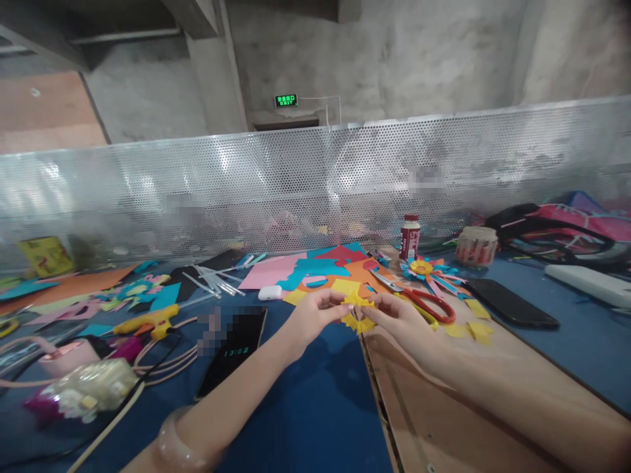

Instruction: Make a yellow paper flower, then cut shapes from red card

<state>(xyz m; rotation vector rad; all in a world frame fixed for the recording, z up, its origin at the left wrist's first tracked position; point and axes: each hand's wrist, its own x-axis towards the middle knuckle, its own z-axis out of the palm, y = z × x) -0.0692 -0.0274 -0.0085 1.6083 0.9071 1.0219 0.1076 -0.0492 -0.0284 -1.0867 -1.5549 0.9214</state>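
Observation:
Between my two hands, above the table, is a ring-shaped yellow paper flower (pixel 362 323) with pointed, folded petals. My left hand (pixel 323 312) pinches its left side between thumb and fingers. On the other side, my right hand (pixel 397 316) grips its right edge the same way. Just beyond my right hand lie red-handled scissors (pixel 436 303). Small yellow paper squares (pixel 478 330) are scattered to its right. Behind the hands, a finished-looking blue and orange paper flower (pixel 422 268) rests on the table.
Coloured paper sheets (pixel 320 266) cover the back of the table. To the left are a yellow glue gun (pixel 150 320), glue sticks (pixel 217 281), a phone (pixel 239 348) and cables. A bottle (pixel 410 238), a jar (pixel 476 247) and a black phone (pixel 513 303) stand or lie at right.

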